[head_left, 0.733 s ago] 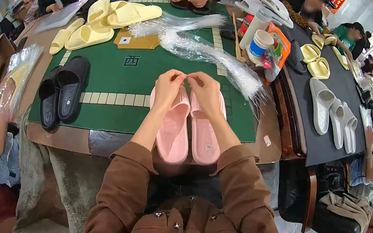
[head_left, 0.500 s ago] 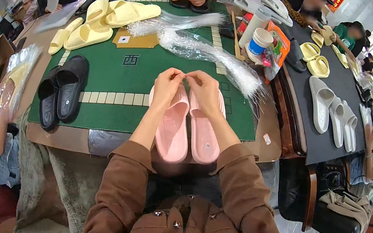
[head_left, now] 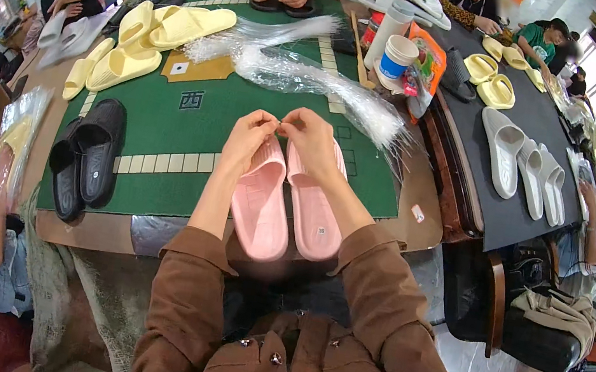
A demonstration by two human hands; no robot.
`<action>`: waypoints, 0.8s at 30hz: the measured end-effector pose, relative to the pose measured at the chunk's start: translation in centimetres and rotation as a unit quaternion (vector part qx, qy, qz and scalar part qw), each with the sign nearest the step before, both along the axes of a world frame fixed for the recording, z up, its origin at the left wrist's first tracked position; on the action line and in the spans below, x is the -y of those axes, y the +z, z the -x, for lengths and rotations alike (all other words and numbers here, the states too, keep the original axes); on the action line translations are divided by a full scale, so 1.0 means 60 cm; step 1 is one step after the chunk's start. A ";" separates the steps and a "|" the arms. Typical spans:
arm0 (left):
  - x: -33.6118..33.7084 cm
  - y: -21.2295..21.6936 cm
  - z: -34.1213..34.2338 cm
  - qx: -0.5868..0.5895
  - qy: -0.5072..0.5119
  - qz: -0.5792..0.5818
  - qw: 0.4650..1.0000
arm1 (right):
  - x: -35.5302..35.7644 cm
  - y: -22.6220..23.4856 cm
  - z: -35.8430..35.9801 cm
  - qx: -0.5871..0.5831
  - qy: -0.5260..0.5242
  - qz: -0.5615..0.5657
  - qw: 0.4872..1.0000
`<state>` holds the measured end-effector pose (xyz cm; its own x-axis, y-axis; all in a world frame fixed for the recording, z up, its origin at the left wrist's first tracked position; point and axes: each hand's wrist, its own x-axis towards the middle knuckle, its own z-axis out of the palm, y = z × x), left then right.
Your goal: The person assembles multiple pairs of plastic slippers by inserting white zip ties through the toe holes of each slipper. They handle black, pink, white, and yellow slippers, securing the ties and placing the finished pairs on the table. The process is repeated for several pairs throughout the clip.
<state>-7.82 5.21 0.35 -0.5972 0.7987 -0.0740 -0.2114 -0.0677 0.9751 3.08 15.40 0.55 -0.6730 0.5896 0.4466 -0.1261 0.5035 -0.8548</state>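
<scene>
A pair of pink slippers stands at the table's front edge, the left slipper beside the right slipper, toes pointing away from me. Over their toe ends, my left hand and my right hand meet with fingertips pinched together. Whatever is between the fingers is too small to make out. Beyond my hands lies a bundle of thin clear plastic strands, partly in a clear wrapper. The green mat lies underneath.
Dark slippers and stacked yellow slippers lie to the left. A white and blue cup stands at the far right of my table. Grey slippers rest on the dark table beside it. Other people work around; one sits opposite.
The view has shifted slightly, so the tables and slippers sit a little differently in the picture. My hands stay pinched together over the pink slippers.
</scene>
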 end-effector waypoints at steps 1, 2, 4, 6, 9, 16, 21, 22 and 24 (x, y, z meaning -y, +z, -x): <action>0.000 0.000 -0.002 0.006 -0.007 0.008 1.000 | 0.000 -0.002 -0.002 -0.001 0.007 0.016 1.000; 0.001 0.001 -0.002 0.012 -0.015 0.015 1.000 | 0.001 -0.004 -0.005 -0.003 0.014 0.031 0.999; 0.003 0.012 -0.007 0.022 -0.031 0.031 0.999 | -0.002 -0.009 -0.009 0.001 0.016 0.011 1.000; 0.009 0.018 -0.007 0.028 -0.046 0.051 0.997 | -0.002 -0.011 -0.010 0.009 0.010 -0.056 0.998; 0.008 -0.008 0.015 -0.065 -0.037 0.073 0.994 | 0.005 -0.010 -0.006 -0.002 0.023 -0.045 0.999; -0.006 -0.008 -0.012 -0.366 0.163 0.022 0.916 | -0.019 0.009 0.002 -0.005 -0.029 -0.150 0.988; 0.039 0.055 -0.083 -0.552 0.104 0.016 0.827 | -0.057 0.055 -0.089 0.006 -0.092 -0.100 0.991; 0.043 0.055 -0.107 -0.593 0.104 0.019 0.798 | -0.084 0.052 -0.127 -0.007 -0.115 -0.086 0.990; 0.086 0.049 -0.160 -0.670 0.117 0.057 0.731 | -0.112 0.078 -0.207 -0.022 -0.223 -0.136 0.965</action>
